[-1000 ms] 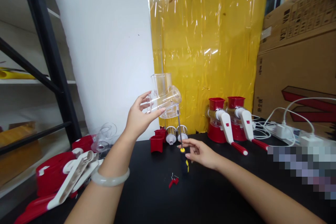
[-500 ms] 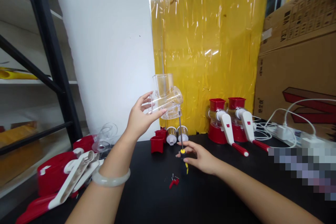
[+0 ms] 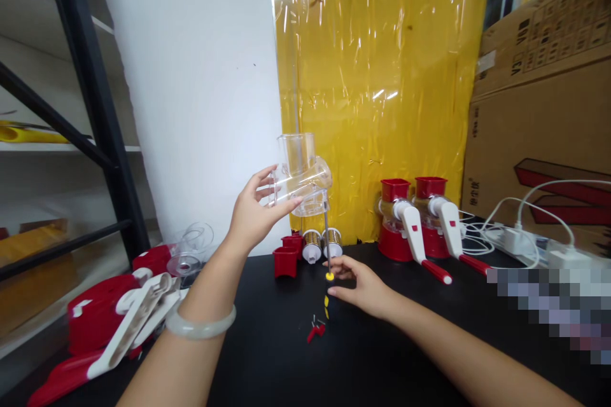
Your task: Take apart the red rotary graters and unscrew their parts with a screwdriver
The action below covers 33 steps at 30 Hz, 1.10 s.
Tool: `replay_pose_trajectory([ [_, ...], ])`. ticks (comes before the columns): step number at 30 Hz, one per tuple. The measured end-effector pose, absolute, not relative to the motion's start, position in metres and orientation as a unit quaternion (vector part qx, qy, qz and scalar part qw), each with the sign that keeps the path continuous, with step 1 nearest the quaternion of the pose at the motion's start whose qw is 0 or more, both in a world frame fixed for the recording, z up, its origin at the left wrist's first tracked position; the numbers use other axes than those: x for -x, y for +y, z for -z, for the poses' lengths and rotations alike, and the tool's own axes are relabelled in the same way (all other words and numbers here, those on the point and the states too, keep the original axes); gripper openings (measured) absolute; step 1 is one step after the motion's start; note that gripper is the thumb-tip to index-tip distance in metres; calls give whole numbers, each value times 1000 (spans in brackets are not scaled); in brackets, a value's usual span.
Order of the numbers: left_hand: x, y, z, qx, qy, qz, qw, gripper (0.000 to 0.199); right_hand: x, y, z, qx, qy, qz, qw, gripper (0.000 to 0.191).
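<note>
Raised above the black table, a clear plastic housing [image 3: 298, 172] is gripped by my left hand [image 3: 260, 210], thumb across its front and fingers behind its left end. My right hand [image 3: 356, 283] pinches the black and yellow handle of a screwdriver [image 3: 328, 235]. The screwdriver stands nearly upright, its shaft pointing up and its tip at the underside of the housing's right end. Below the handle, small red pieces [image 3: 316, 332] and a few tiny screws [image 3: 315, 320] lie on the table.
Red cups [image 3: 285, 262] and two metal drums [image 3: 312, 246] stand behind my hands. Two red and white grinders [image 3: 396, 219] are at the right, near cables and a large carton [image 3: 539, 133]. More red bases [image 3: 102, 311] with white cranks and clear parts lie left.
The screwdriver's handle has shifted slightly left and turned, with its shaft now closer to vertical. My right hand's fingers have moved a little. The housing has hardly moved.
</note>
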State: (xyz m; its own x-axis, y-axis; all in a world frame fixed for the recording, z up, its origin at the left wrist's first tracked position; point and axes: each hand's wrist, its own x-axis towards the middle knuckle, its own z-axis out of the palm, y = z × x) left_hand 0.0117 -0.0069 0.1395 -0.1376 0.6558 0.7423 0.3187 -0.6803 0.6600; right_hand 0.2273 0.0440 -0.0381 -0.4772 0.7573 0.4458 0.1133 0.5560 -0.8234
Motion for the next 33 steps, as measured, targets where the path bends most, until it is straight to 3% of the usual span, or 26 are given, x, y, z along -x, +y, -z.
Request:
replay_pose_trajectory([
  [7,-13,-8,-140,-645,384,-648,123,80,-224,33,30,260,-777,-419,392,33],
  [19,-9,-7,-140,-649,383,-645,127,86,-221,34,34,240,-748,-487,381,33],
  [29,-10,-6,-140,-653,378,-644,130,84,-227,34,31,211,-767,-465,388,48],
  [33,-9,-7,-141,-656,374,-642,132,84,-227,37,34,286,-778,-361,427,48],
])
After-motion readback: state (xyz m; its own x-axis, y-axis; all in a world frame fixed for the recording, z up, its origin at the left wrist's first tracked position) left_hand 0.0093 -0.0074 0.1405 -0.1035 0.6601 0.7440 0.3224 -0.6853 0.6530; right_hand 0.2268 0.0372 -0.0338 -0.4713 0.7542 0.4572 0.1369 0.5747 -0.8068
